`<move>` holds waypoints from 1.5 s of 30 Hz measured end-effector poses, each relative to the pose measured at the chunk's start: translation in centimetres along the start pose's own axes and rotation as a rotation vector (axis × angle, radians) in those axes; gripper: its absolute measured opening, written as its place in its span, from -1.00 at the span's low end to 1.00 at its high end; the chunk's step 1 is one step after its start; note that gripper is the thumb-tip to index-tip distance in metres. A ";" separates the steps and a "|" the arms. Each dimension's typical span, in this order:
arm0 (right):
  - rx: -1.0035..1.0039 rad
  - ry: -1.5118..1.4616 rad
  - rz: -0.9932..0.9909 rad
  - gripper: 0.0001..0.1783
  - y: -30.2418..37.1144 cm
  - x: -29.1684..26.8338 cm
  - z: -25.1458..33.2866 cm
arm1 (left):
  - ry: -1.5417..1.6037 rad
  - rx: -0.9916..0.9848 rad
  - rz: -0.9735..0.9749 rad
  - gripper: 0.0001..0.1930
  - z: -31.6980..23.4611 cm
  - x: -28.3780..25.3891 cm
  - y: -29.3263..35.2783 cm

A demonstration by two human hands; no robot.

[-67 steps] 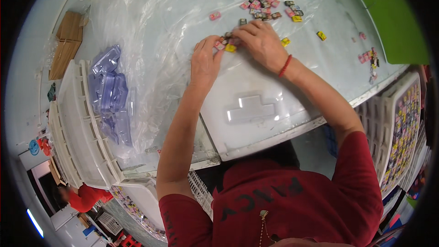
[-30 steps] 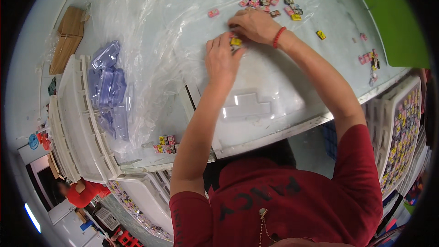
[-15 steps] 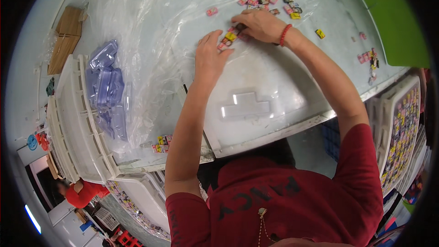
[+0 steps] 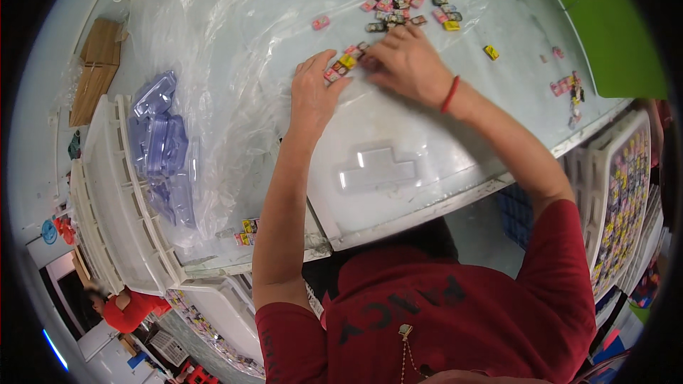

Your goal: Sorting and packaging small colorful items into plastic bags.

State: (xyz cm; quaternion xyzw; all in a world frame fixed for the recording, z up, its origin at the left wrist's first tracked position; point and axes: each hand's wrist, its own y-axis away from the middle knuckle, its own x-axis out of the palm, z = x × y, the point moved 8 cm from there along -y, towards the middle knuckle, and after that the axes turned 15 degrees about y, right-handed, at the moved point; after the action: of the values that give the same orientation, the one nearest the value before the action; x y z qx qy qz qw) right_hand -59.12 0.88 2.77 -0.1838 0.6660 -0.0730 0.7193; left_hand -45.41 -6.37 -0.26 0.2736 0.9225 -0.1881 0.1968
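Observation:
A short row of small pink, yellow and dark boxes (image 4: 346, 62) lies on the table between my hands. My left hand (image 4: 311, 96) rests at the row's left end, its thumb apart from the fingers, the row's end in the gap. At the row's far right end is my right hand (image 4: 413, 67), wearing a red bracelet. Its fingers are bent inward beside a dark box, and whatever they pinch is hidden. Just beyond lies a loose pile of similar boxes (image 4: 398, 6). Closer to me sits a clear plastic tray with a stepped outline (image 4: 377, 169).
Clear plastic sheeting (image 4: 235, 99) covers the table's left part. Beside it are stacked clear bluish trays (image 4: 162, 146). A green board (image 4: 605, 28) stands at right. White crates (image 4: 128, 192) line the left; a filled crate (image 4: 619, 206) stands at right. A person in red (image 4: 128, 309) is far left.
My right hand has drawn back from the pile side, and its fingers are now bent at the row's end. A dark box shows there. My left hand stays beside the row.

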 end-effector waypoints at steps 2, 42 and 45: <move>-0.007 0.037 -0.087 -0.71 0.4 0.4 1.4 | -0.166 0.060 0.019 -0.45 -0.3 -0.1 -0.1; -0.108 0.050 -0.049 -0.74 -1.6 1.6 -3.6 | -0.026 -0.014 -0.165 -0.72 -1.0 -2.3 3.7; -0.124 0.039 0.033 -0.65 -2.2 2.5 -3.0 | -0.019 -0.096 -0.125 -0.64 -0.1 -1.8 3.3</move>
State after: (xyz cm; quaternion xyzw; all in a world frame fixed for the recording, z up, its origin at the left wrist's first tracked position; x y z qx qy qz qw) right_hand -61.52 -2.57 1.11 -0.2155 0.6862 -0.0233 0.6944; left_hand -42.14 -4.50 -0.19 0.2039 0.9439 -0.1579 0.2062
